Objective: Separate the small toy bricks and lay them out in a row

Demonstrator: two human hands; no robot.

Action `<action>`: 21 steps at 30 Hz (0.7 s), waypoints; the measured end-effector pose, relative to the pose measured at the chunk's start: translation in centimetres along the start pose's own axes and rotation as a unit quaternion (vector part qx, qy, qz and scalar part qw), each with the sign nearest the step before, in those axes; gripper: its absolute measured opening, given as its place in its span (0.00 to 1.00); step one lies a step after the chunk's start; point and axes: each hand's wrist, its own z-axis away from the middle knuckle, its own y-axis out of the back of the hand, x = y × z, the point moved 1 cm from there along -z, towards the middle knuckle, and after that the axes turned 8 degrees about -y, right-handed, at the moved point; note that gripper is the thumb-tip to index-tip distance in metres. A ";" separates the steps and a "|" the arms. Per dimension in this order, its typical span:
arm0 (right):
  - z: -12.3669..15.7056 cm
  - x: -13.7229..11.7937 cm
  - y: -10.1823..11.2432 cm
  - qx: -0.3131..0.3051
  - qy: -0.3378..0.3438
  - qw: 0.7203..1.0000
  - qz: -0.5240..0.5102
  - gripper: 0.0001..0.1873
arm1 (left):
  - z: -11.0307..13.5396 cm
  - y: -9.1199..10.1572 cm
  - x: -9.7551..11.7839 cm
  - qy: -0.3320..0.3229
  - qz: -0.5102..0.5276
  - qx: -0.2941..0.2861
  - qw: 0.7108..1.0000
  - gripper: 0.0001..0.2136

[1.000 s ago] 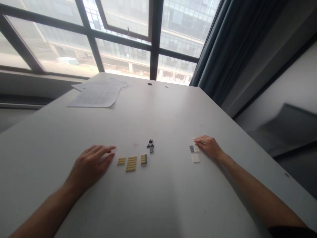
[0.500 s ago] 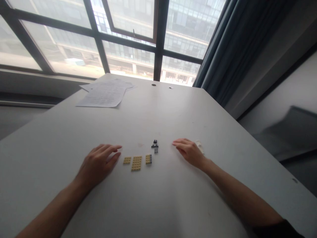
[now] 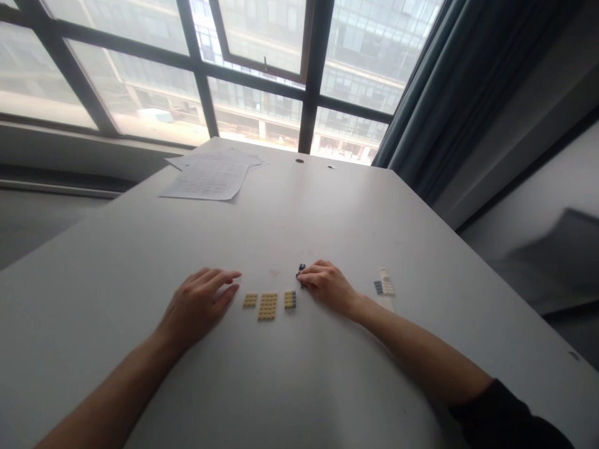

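Our left hand [image 3: 199, 305] lies flat and empty on the table [image 3: 327, 206], just left of the tan plates [image 3: 267, 305]. Our right hand [image 3: 327, 288] covers the small dark pieces [image 3: 300, 269] just right of them (pinched or merely touched, we can't tell). Tiny, light, stiff, we judge: pinch them by the edges. Papers [image 3: 210, 176] lie far left.

On the white rectangular table [image 3: 327, 206], three flat tan plastic brick plates [image 3: 267, 306] lie side by side in a row. The left hand [image 3: 199, 305] rests flat on the table just left of the row. The right hand [image 3: 327, 288] lies just right of it, its fingertips at the small black plastic brick pieces [image 3: 300, 270] behind the row's right end. Small white and grey plastic plates [image 3: 384, 287] lie further right, apart from the hand. A stack of white paper sheets [image 3: 210, 176] lies at the table's far left.
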 end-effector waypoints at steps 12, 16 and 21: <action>4.1 4.6 3.2 0.020 -0.018 1.000 0.014 0.11 | -0.2 0.1 0.1 -0.005 0.004 0.005 1.000 0.11; 6.4 7.6 5.3 0.023 -0.046 0.998 0.028 0.11 | -0.2 0.0 0.0 -0.008 0.007 0.012 1.000 0.10; 8.3 10.1 7.2 0.014 -0.053 0.998 0.033 0.11 | -0.1 -0.1 -0.1 -0.011 -0.002 0.013 1.000 0.10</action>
